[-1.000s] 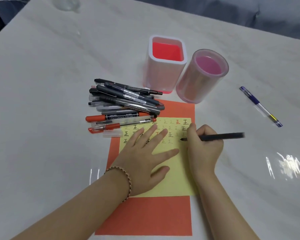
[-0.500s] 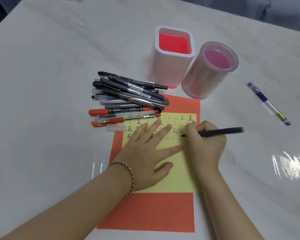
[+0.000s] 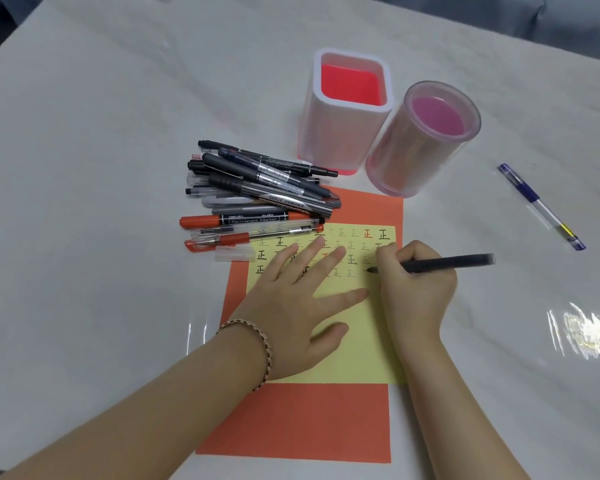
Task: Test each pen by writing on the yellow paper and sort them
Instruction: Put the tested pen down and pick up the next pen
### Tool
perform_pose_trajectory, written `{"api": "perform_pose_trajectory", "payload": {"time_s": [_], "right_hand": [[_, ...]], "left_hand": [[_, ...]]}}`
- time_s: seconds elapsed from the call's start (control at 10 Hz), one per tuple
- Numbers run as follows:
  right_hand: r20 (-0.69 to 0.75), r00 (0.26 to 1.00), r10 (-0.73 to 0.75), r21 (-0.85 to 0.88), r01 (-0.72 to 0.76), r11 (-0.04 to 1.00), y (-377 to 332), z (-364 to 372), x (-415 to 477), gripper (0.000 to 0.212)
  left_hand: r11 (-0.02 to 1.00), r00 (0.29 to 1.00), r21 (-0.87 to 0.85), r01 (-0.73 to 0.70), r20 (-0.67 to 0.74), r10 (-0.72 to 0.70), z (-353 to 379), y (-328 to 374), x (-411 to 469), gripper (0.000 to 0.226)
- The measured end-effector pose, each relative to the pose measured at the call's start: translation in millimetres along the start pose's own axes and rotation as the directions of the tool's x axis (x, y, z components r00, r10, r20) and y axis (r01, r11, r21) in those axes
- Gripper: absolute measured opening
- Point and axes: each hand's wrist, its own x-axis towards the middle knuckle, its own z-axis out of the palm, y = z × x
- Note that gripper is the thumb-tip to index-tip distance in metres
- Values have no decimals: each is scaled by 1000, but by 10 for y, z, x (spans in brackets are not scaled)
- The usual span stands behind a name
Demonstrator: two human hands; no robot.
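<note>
A yellow paper [image 3: 364, 344] lies on an orange sheet [image 3: 302, 420]; rows of small written characters fill its top part. My left hand [image 3: 298, 299] presses flat on the yellow paper, fingers spread over the characters. My right hand [image 3: 416, 289] grips a black pen [image 3: 444, 264], whose tip touches the paper at the right end of the third row. A pile of several black, grey and red pens [image 3: 257, 199] lies to the upper left of the paper. A lone blue pen [image 3: 541, 206] rests on the table at the right.
Two pen holders stand behind the paper: a white square one with a red inside [image 3: 329, 140] and a clear round one with a pink inside [image 3: 406, 157], both with nothing visible inside. A clear pen cap [image 3: 232, 253] lies by the pile. The white marble table [image 3: 101, 116] extends all around.
The camera view has shifted slightly. My right hand keeps the pen tip on the third row, moving only a little. My left hand stays flat on the paper.
</note>
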Motion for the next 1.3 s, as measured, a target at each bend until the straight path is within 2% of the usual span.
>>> {"api": "perform_pose_trajectory", "payload": {"time_s": [0.6, 1.3], "right_hand": [[-9, 999, 31, -15, -31, 999, -3, -2, -7, 31], [53, 998, 30, -23, -29, 999, -21, -8, -11, 29]], "left_hand": [[1000, 1000, -5, -1, -9, 0, 1, 4, 1, 43], [1000, 1000, -7, -2, -21, 2, 15, -3, -2, 44]]}}
